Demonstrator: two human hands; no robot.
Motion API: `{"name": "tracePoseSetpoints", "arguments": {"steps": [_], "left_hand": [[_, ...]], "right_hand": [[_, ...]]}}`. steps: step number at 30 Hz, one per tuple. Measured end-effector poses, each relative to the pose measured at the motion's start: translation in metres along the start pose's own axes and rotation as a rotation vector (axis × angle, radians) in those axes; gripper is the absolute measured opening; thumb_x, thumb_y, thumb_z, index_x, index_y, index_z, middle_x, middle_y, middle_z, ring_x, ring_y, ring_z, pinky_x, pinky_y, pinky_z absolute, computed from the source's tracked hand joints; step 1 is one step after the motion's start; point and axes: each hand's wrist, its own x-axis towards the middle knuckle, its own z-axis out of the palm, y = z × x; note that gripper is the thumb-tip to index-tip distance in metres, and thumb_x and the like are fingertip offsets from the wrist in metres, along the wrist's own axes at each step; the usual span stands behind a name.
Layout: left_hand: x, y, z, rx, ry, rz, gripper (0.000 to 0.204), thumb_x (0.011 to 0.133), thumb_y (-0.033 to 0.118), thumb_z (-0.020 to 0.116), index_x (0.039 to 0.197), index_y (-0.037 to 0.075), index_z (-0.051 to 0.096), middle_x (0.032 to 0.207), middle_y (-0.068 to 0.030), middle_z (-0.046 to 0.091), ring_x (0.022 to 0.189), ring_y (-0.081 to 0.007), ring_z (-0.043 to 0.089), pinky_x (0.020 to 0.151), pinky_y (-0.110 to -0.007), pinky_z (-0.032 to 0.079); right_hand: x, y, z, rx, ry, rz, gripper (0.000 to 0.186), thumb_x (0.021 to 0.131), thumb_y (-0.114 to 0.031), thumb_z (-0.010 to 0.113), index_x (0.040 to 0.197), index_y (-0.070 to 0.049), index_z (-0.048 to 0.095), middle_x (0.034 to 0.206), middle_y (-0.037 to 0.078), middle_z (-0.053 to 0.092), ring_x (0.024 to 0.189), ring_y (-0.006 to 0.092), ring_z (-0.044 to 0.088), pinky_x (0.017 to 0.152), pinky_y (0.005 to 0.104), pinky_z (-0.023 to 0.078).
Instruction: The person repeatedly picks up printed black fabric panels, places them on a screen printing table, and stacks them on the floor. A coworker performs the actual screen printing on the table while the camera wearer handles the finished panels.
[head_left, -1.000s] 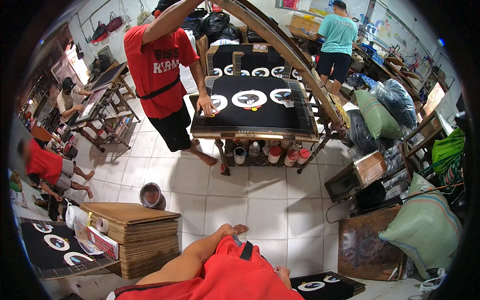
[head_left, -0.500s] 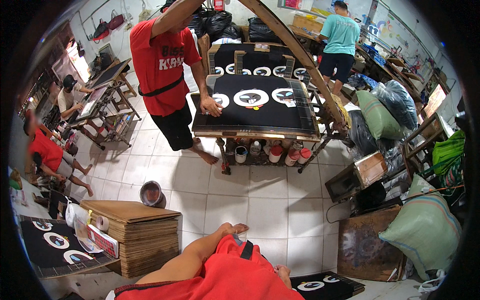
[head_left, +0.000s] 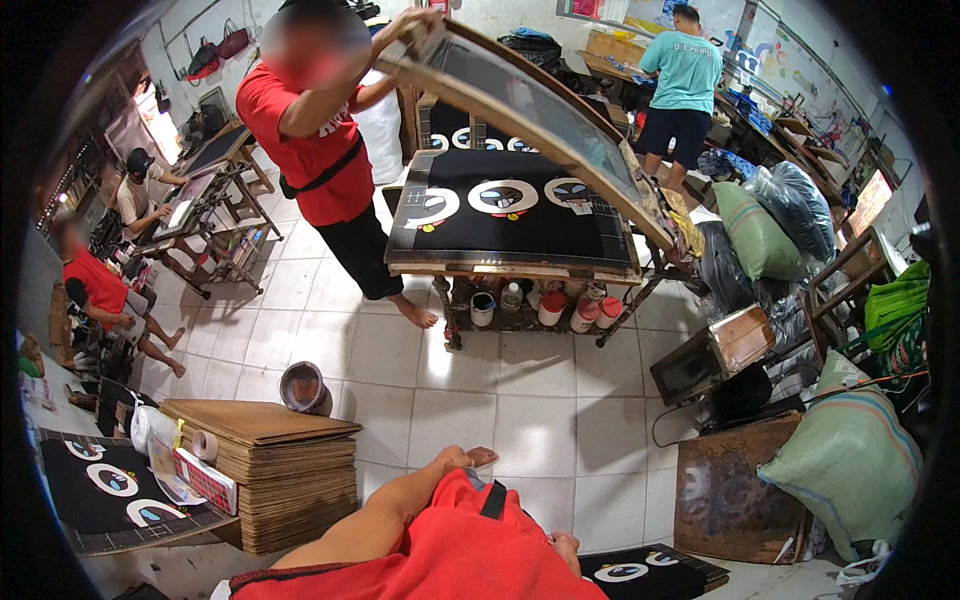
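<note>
My left hand [head_left: 452, 460] rests low in front of my red shirt [head_left: 470, 550], by a bare foot [head_left: 482, 457]; its fingers are too unclear to read. Beside my right side, my right hand [head_left: 566, 548] shows only in part, near a black printed panel [head_left: 640, 572]. Nothing shows held in either hand. Across the floor, a co-worker in red [head_left: 305, 150] grips a hinged screen frame [head_left: 540, 130] with both hands. It slants over a black cloth [head_left: 470, 230] with white cartoon-eye prints, laid on a printing table [head_left: 500, 268].
A tall stack of brown boards [head_left: 270, 480] stands left of me, with a dark bucket [head_left: 303, 387] behind. Paint pots [head_left: 552, 307] sit under the table. Sacks [head_left: 845, 450] and wooden frames [head_left: 710, 355] crowd the right. Other people [head_left: 682, 80] work farther off.
The co-worker's hand has left the black cloth and now holds the frame, which has come down lower over the table. The co-worker leans back to the left. My hands stay put.
</note>
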Motion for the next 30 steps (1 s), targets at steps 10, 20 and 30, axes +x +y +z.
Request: {"name": "tracePoseSetpoints", "arguments": {"steps": [10,20,30], "left_hand": [[-0.011,0.008,-0.004,-0.005,0.004,-0.027,0.041,0.07,0.034,0.066,0.096,0.003,0.068,0.099,-0.0248,0.062,0.097,-0.0343,0.061,0.085,-0.038,0.046],[-0.007,0.006,-0.003,0.105,-0.015,0.071,0.043,0.072,0.039,0.064,0.095,0.003,0.068,0.1,-0.0246,0.062,0.098,-0.0356,0.06,0.085,-0.039,0.047],[-0.004,0.007,-0.001,-0.001,-0.004,-0.009,0.042,0.07,0.038,0.066,0.093,0.003,0.069,0.099,-0.0238,0.063,0.097,-0.0349,0.061,0.083,-0.038,0.047]], "right_hand": [[0.015,0.006,-0.006,-0.375,-0.147,-0.141,0.024,0.075,-0.006,0.056,0.053,-0.001,0.047,0.059,0.003,0.051,0.057,0.0111,0.049,0.06,0.0251,0.046],[-0.022,-0.028,0.006,-0.117,-0.03,-0.008,0.02,0.075,0.003,0.053,0.055,-0.001,0.052,0.063,0.006,0.054,0.059,0.0141,0.054,0.056,0.0272,0.049],[-0.009,-0.019,0.003,-0.072,-0.027,0.026,0.007,0.076,0.004,0.056,0.074,0.007,0.061,0.071,0.012,0.059,0.065,0.0183,0.06,0.059,0.0279,0.053]]}}
